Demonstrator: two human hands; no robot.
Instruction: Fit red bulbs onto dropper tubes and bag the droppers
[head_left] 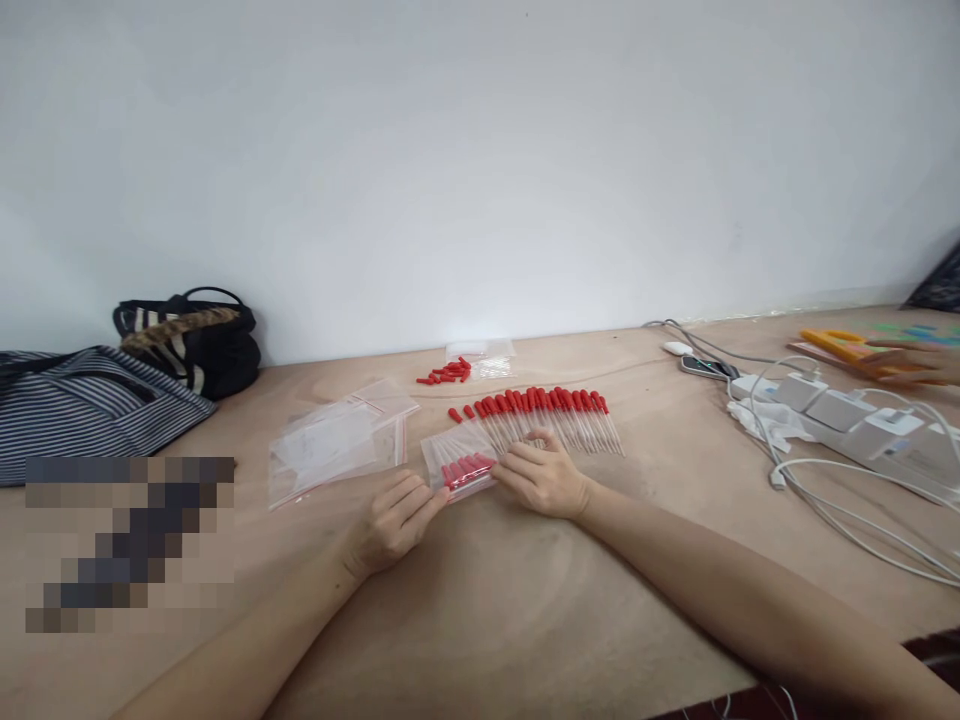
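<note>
Currently, both hands pinch 1 clear bag w/ approx. 5 red tips, hazy thru plastic.

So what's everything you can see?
Wall: 1, whitish, behind
Table: 1, light brown, below
Striped bag: 1, dark and white, left
Handbag: 1, mostly black, left
Flat bags: several, clear, left
Loose pieces: pile, red, back
Pale sticks: several, whitish, back
Red-tipped sticks: many, whitish, centre
Filled bag: 1, clear, between hands
Chargers: several, white, right
Cables: several, mostly white, right
Tissue: 1, white, by chargers
Device: 1, black, right
Unclear thing: 1, orange, right
Other person's hand: 1, bare, right
Blurred patch: 1, dark, front left
Left hand: 1, bare, bag's left
Right hand: 1, bare, bag's right
</note>
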